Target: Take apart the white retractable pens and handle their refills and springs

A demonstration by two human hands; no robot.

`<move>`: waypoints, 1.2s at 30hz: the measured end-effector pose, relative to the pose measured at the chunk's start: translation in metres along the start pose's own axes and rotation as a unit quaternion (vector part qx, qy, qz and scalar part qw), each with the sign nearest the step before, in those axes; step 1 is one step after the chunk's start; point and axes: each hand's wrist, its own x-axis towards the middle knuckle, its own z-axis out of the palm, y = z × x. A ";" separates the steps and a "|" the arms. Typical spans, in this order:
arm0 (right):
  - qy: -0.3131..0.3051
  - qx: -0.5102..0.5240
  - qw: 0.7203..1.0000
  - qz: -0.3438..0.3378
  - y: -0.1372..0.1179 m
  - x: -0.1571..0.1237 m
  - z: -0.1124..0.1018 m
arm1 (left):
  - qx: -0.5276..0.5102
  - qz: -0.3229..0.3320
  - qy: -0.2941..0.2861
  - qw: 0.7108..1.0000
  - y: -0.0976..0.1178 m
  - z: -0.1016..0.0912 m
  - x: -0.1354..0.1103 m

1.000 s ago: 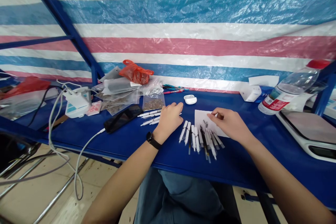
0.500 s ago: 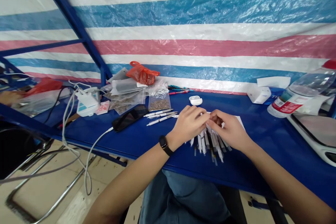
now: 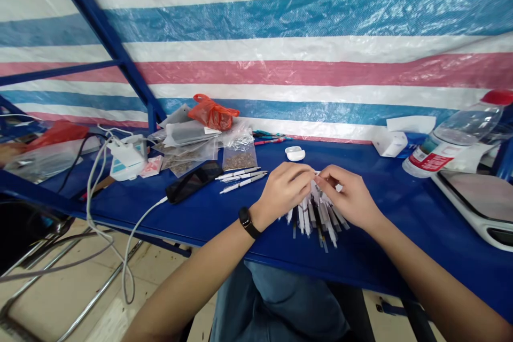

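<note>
My left hand (image 3: 285, 188), with a black band on its wrist, meets my right hand (image 3: 347, 192) fingertip to fingertip over a loose pile of slim white and clear-sleeved sticks (image 3: 308, 219). Both sets of fingers are pinched together. A small pale bit shows at the fingertips, but I cannot make out what it is. My hands cover the far end of the pile. Several white pens (image 3: 242, 179) lie on the blue table (image 3: 385, 256), left of my left hand. Beyond the hands sits a white earbud case (image 3: 295, 153).
A black phone (image 3: 194, 181) with a white cable lies at left. Behind it are bags of brown bits (image 3: 239, 160), clear sleeves and a red plastic bag (image 3: 213, 113). A large bottle (image 3: 444, 141) and a scale (image 3: 476, 197) stand at right. Another person's hand (image 3: 8, 153) shows far left.
My fingertips have shifted slightly and stay together above the pile. The whole view has moved a little, so everything appears slightly further left.
</note>
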 end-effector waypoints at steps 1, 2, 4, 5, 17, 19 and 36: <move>-0.002 -0.001 1.000 0.008 0.001 0.000 0.000 | -0.007 0.003 0.004 1.000 0.000 0.000 0.000; -0.003 -0.001 1.000 0.015 0.001 0.000 0.001 | -0.012 0.010 0.012 1.000 0.001 0.001 -0.001; -0.006 0.001 1.000 0.021 0.002 0.000 0.001 | -0.014 0.023 0.024 0.999 0.001 0.001 -0.001; -0.007 0.002 1.000 0.021 0.002 0.000 0.001 | -0.012 0.024 0.026 0.999 0.001 0.001 -0.002; 0.027 -0.032 0.999 -0.003 -0.003 -0.002 0.004 | -0.013 0.043 0.036 0.998 0.001 -0.001 -0.001; 0.034 -0.048 0.998 0.000 -0.003 -0.003 0.005 | -0.018 0.037 0.014 0.999 0.001 -0.001 -0.002; 0.154 0.005 0.988 0.012 -0.001 -0.003 0.002 | 0.005 -0.020 -0.001 1.000 -0.002 0.001 0.000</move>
